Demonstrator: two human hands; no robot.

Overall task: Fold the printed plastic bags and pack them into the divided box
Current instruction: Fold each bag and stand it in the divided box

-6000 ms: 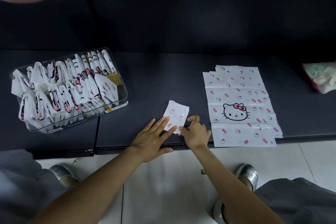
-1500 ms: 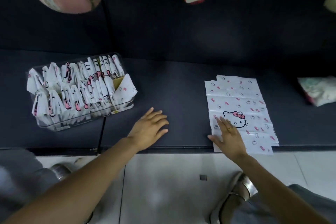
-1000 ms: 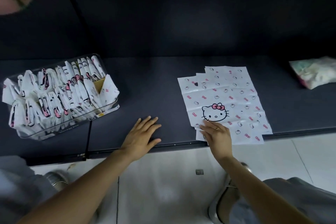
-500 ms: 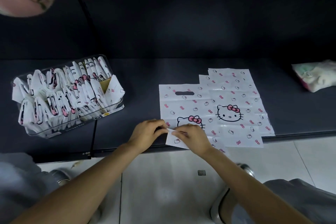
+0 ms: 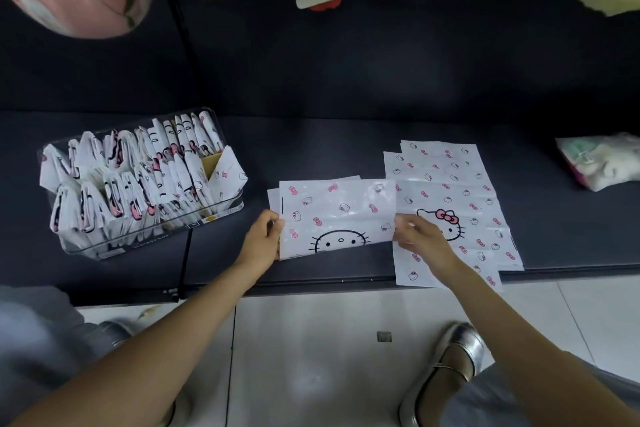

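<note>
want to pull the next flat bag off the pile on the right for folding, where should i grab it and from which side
Probably the near left corner of the stack of flat bags, coming from the person's side. There the sheets overhang the dark shelf edge, so fingers can get under a single layer. The right hand is already beside that corner, though both it and the left hand now pinch the half-folded bag.

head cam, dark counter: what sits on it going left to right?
Divided box packed with folded bags → left hand → half-folded bag held between both hands → right hand → stack of flat printed bags → wrapped soft bundle at the right edge.
</note>
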